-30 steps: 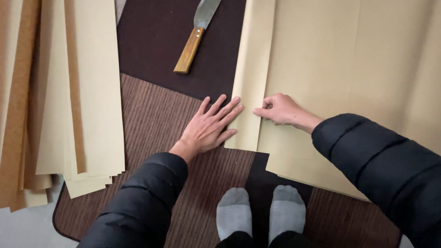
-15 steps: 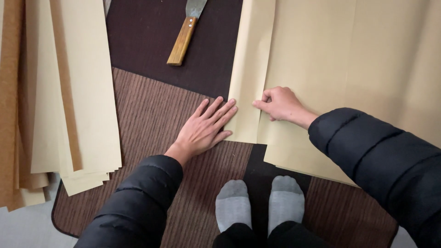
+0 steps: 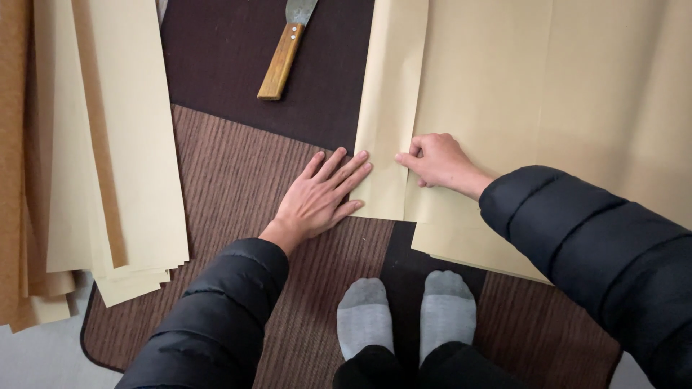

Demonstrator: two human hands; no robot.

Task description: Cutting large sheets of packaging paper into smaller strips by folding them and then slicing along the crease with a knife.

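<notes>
A large sheet of tan paper (image 3: 548,94) lies on a brown striped mat (image 3: 231,173), with its left edge turned over into a narrow folded strip (image 3: 393,108). My left hand (image 3: 321,198) lies flat, fingers spread, its fingertips on the strip's left edge near the bottom. My right hand (image 3: 436,162) is curled, and its fingertips press on the fold line just right of the strip. Both arms wear dark padded sleeves.
A stack of long cut tan paper strips (image 3: 108,144) lies on the left. A wood-handled knife (image 3: 282,57) rests on the dark mat at the top. My feet in grey socks (image 3: 407,317) stand at the lower middle.
Both hands have stayed on the folded strip. The view has shifted slightly, so the knife and the paper sit a little higher in the picture.
</notes>
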